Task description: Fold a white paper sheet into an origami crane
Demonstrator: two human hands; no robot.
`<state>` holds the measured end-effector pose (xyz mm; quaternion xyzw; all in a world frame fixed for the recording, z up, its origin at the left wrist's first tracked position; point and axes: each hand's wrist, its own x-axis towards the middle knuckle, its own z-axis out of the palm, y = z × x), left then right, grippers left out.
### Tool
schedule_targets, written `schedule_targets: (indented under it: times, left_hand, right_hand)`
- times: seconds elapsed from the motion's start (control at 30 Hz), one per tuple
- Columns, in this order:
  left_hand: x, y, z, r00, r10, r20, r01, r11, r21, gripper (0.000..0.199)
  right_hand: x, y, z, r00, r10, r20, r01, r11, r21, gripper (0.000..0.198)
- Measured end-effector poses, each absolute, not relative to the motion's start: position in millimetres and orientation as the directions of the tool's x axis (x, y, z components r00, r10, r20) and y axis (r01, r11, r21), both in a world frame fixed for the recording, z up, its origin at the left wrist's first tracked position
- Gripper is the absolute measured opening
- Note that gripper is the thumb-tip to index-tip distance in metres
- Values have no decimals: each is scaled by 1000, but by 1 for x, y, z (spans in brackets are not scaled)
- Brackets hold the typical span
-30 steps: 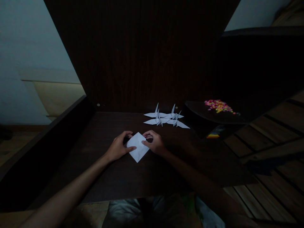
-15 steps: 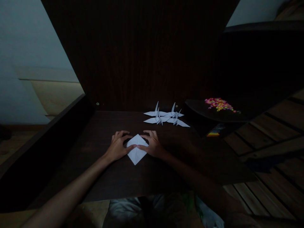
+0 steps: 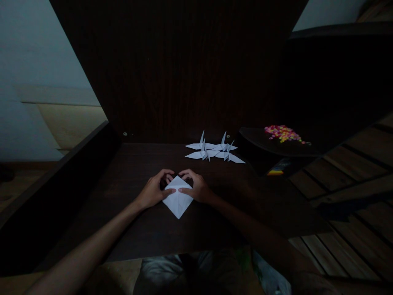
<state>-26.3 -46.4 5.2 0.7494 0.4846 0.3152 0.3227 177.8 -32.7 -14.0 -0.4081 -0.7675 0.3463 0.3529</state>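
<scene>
A folded white paper diamond [image 3: 178, 203] lies between my hands over the dark tabletop, one point toward me, with creases across its upper part and down its middle. My left hand [image 3: 157, 188] grips its left side, the thumb on top and the fingers curled at the far edge. On the opposite side my right hand [image 3: 196, 188] holds it the same way, its thumb tip close to the left one. Parts of the fingers are hidden behind the paper. Several white paper cranes [image 3: 204, 154] stand beyond my hands, slightly to the right.
A pile of small, colourful pieces [image 3: 284, 134] sits on a dark curved shelf [image 3: 254, 137] at the right. A dark upright panel [image 3: 184, 73] rises behind the tabletop [image 3: 138, 233]. Along the left runs a raised side board [image 3: 61, 184].
The paper has shifted slightly toward me and right, and its visible creases differ. My fingertips have curled inward at its far corner, and my thumbs have drawn slightly apart.
</scene>
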Motion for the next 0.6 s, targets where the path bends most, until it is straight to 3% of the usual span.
schedule_targets:
  times: [0.13, 0.27, 0.6]
  left_hand:
    - [-26, -47, 7, 310, 937, 160, 505, -305, 808, 52]
    - [-26, -46, 6, 312, 942, 125, 447, -262, 855, 37]
    - [-23, -48, 11, 273, 961, -35, 259, -38, 965, 34]
  right_hand:
    - [176, -31, -21, -370, 881, 296, 154, 373, -915, 46]
    - [174, -32, -18, -300, 909, 290, 29, 313, -949, 43]
    - [172, -35, -11, -261, 943, 208, 5, 217, -976, 38]
